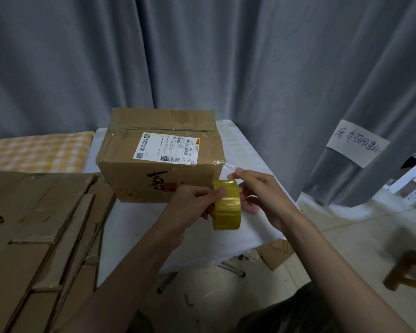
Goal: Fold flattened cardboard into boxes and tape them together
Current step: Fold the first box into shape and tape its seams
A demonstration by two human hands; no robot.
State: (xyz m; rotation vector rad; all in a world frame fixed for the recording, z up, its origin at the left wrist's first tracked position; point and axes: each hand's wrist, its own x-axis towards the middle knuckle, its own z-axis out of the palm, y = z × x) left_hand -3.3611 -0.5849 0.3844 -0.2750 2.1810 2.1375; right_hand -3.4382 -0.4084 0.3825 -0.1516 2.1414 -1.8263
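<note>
Hands [197, 200] [257, 188] half hide tape roll [227, 205].

A table [135, 227] draped in white cloth fills the middle of the frame. A closed cardboard box [161, 155] with a white shipping label stands on its far part, at centre. A stack of flattened cardboard [39, 227] lies at lower left, overlapping the table's left edge. On the tiled floor [346, 239] at lower right lie a cardboard scrap [277, 254] and a wooden mallet [408, 270].
</note>
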